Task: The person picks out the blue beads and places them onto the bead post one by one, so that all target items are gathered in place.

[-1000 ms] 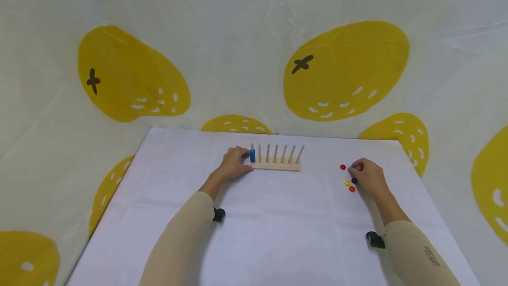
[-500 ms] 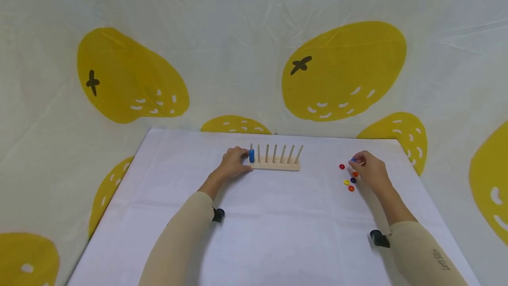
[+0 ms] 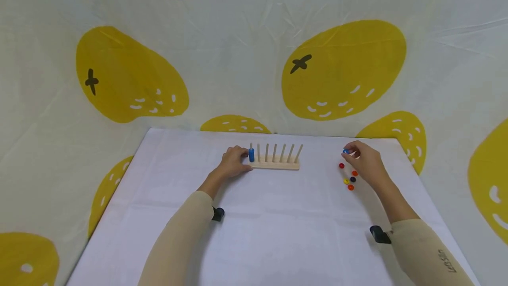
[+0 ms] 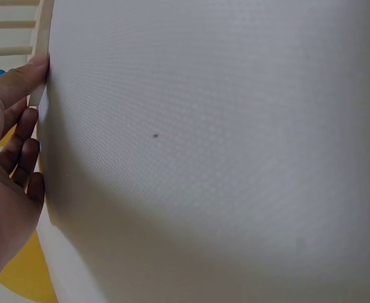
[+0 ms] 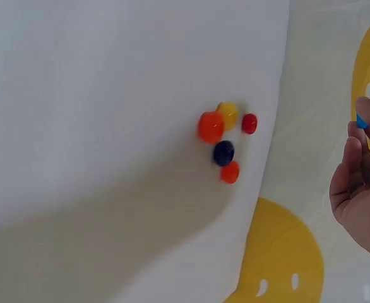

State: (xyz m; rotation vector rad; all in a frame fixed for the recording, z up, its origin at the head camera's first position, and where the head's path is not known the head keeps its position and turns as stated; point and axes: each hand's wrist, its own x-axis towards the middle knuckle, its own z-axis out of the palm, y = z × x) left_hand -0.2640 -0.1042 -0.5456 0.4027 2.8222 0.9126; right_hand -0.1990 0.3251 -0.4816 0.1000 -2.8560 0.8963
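Note:
A wooden peg rack (image 3: 278,166) stands near the back of the table, with a row of upright pegs. Blue beads (image 3: 252,156) are stacked on its leftmost peg; the others are bare. My left hand (image 3: 233,163) grips the rack's left end, thumb at the front of the base and fingers reaching behind. In the left wrist view the thumb (image 4: 27,77) presses along the base edge. Raised over the table at the right, my right hand (image 3: 367,162) pinches a small blue bead (image 3: 346,151) between thumb and fingertips, which partly hide it (image 5: 361,122).
Loose beads lie below the right hand: a red bead (image 3: 341,166), two orange beads (image 3: 355,173), a yellow bead (image 3: 346,181) and a dark blue bead (image 3: 352,179). A fruit-patterned cloth (image 3: 238,56) hangs behind the white table (image 3: 278,224).
My right hand has lifted the blue bead off the table and moved it up and slightly left, uncovering an orange bead. The left hand has stayed at the rack.

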